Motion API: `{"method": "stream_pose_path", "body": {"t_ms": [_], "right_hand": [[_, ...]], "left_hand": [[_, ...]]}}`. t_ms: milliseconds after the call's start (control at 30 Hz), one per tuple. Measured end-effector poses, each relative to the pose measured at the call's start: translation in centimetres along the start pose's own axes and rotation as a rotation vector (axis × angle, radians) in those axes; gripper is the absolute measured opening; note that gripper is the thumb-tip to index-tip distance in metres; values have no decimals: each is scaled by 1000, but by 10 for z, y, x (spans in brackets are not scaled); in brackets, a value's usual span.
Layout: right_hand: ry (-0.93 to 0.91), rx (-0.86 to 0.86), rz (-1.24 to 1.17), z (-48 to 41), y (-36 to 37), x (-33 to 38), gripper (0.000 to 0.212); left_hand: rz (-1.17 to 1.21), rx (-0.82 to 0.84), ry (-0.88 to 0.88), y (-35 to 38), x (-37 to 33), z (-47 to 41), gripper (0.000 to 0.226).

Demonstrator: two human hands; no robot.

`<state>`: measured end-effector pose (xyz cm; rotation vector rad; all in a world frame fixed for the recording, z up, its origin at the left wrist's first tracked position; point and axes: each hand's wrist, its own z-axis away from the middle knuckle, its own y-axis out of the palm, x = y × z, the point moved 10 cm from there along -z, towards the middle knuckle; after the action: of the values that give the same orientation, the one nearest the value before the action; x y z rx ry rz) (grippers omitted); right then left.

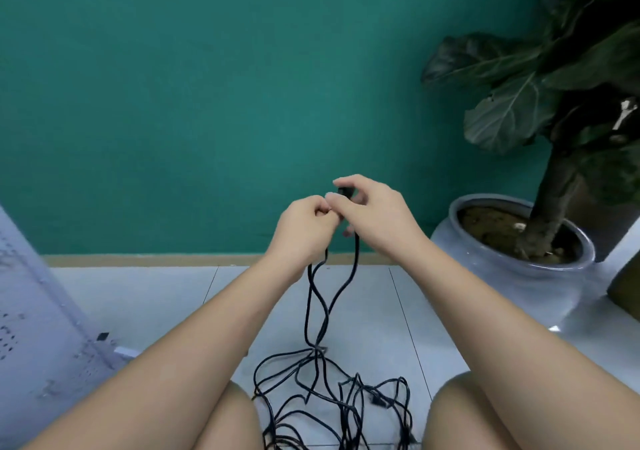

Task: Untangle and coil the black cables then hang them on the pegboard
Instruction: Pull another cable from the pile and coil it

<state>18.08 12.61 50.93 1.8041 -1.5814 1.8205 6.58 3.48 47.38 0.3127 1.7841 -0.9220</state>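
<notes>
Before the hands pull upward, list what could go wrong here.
1. The black cables hang crossed from the left hand and right hand into a knot; pulling up may tighten it.
2. The heap on the floor might lift as one clump and snarl further.

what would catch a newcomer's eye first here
Two hands meet mid-frame against the teal wall: the left hand and right hand both pinch the black cables, which hang down to a tangle on the tiled floor. A big potted plant stands at right, and a white pegboard shows at the left edge.
</notes>
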Motion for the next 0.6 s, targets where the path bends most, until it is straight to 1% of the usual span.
{"method": "stream_pose_path", "body": {"t_ms": [100, 167, 267, 333, 400, 467, 533, 600], "right_hand": [[73, 73, -167, 4, 1, 6, 24], [100, 103, -236, 2, -3, 8, 21], [125, 64, -285, -5, -19, 1, 22], [145, 3, -310, -6, -33, -10, 17], [138, -52, -263, -5, -42, -23, 12], [113, -78, -179, -3, -46, -37, 7], [84, -59, -86, -1, -42, -48, 4], [53, -41, -35, -1, -37, -56, 5]], "left_hand": [[-42, -17, 37, -9, -15, -1, 18], [-69, 15, 59, -9, -23, -3, 15], [-70, 99, 68, -5, -27, -1, 13], [-107, 158, 111, -2, -24, 5, 11], [-181, 220, 159, 5, -17, 16, 23], [-244, 275, 171, 12, -8, 25, 33], [-245, 302, 172, 12, -5, 30, 32], [-227, 327, 178, 9, -5, 33, 23]]}}
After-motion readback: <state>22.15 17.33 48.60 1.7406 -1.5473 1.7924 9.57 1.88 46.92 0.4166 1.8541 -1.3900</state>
